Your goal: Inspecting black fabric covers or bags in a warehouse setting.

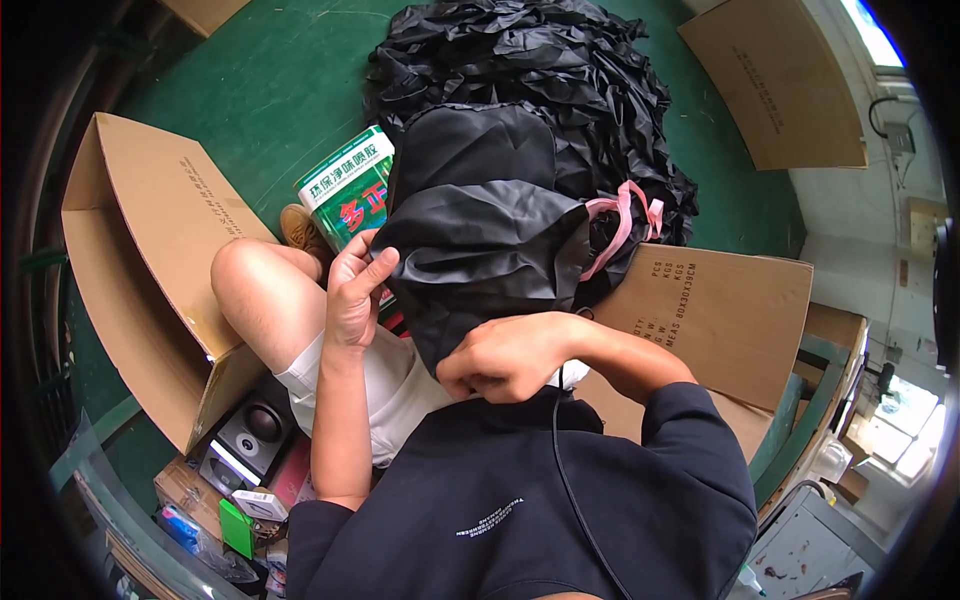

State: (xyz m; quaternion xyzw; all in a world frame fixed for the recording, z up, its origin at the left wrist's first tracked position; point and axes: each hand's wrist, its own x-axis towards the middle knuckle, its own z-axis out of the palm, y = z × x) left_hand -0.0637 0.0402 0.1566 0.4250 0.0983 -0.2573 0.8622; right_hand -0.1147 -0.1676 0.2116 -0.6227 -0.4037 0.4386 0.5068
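Note:
A piece of thin, slightly shiny black fabric [480,245] hangs in front of me, its near part drawn up towards my lap. My left hand [360,285] pinches its left edge, thumb on the near side and the other fingers partly behind the cloth. Closer to my chest, my right hand [508,355] is curled into a fist around the cloth's near edge; its fingertips are hidden. Pink ribbons [622,228] lie at the fabric's right side. Beyond it spreads a large heap of crumpled black fabric [520,60] on the floor.
A green and white tin [345,180] stands by my left knee. Open cardboard boxes flank me on the left [165,200] and right [700,310], with another box [775,85] at far right. A black speaker [255,430] and small packages sit at lower left on the green floor.

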